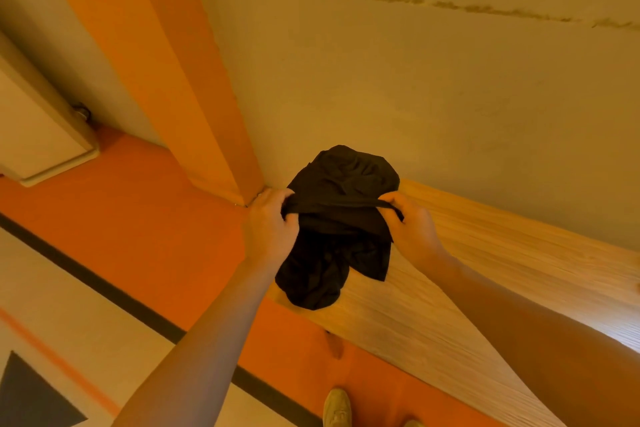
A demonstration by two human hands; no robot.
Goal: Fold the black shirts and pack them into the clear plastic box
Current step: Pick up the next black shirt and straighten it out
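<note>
no readable text, labels, brands, numbers or signs anywhere

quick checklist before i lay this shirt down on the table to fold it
1. Left hand grips the black shirt: ok.
2. Right hand pinches the same stretched edge: ok.
3. Shirt spread flat: not ok, it hangs bunched and crumpled.
4. Wooden table under the shirt: ok, bare wood shows there.
5. Clear plastic box within reach: cannot tell, not in view.
6. Other shirts waiting: cannot tell, none in view.
</note>
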